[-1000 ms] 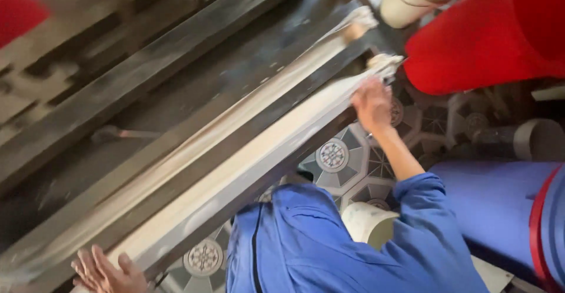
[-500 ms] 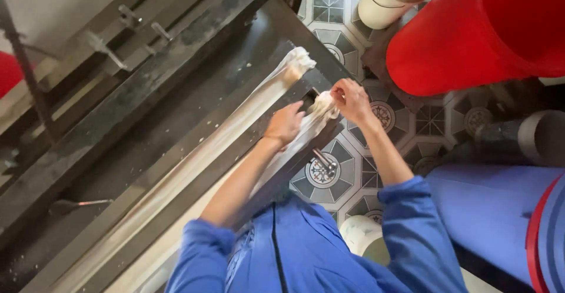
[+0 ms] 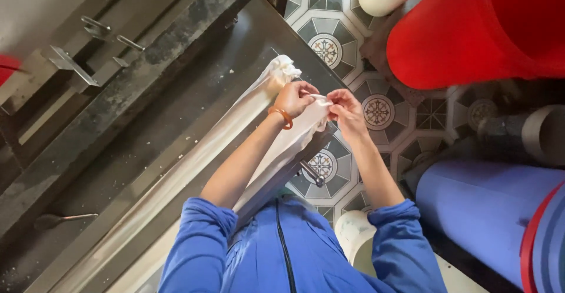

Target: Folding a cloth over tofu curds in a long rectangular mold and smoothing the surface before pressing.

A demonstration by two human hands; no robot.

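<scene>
Two hands work at the centre of the head view, both closed on the end of one long white strip of soft sheet material.

Head view. The left hand (image 3: 292, 99), with an orange band at the wrist, has its fingers curled tight around the strip's bunched end. The right hand (image 3: 346, 112) pinches the same end from the other side, thumb and fingertips pressed together on a fold. The hands are almost touching.

The held white strip (image 3: 276, 152) runs from the hands down toward the lower centre of the frame and passes behind the person's blue jacket (image 3: 276, 252). A second white strip (image 3: 235, 119) lies just beside it on the dark metal desk (image 3: 176, 110), running from a crumpled end at upper centre to the lower left corner.

Progress, as judged: the end of one strip is gathered and lifted off the desk; most of its length, and all of the neighbouring strip, lies flat and untouched. Whether the end is being folded, twisted or peeled apart cannot be told.

Surroundings: a large red tub (image 3: 482, 28) at upper right, a blue barrel (image 3: 488, 210) at lower right, patterned floor tiles (image 3: 376, 112) between them, and a small metal tool (image 3: 59, 217) at lower left on the desk.
</scene>
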